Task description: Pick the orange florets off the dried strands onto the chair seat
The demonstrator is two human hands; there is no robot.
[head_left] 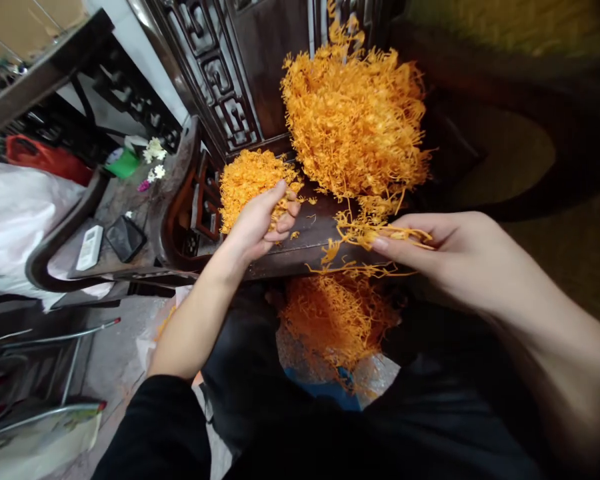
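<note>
Left hand curled on the small orange pile at the tabletop edge, grip closed on a few strands. Right hand pinching a loose orange tuft below the big heap, thumb and fingers together, teasing strands clear. More strands in the bag below.

Orange heaps crowding dark bench

Bright orange stringy strand heaps, dark brown fretwork-carved wooden furniture, black cloth sleeve, small green plastic container.
</note>
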